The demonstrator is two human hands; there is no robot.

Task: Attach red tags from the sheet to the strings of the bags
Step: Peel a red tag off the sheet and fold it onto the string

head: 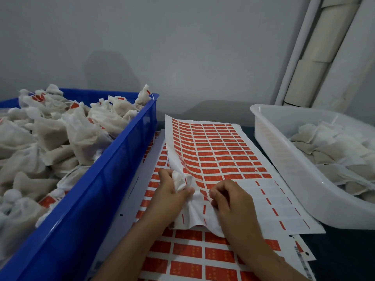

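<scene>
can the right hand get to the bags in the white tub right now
Probably not at once: the right hand is pinching the white bag over the tag sheet. Once it lets go, nothing stands between it and the open-topped white tub to its right.

Single head-worn wide-angle view, looking forward and down, close over the dark tabletop (345, 250), grey wall (182, 47) seemingly near behind
</scene>
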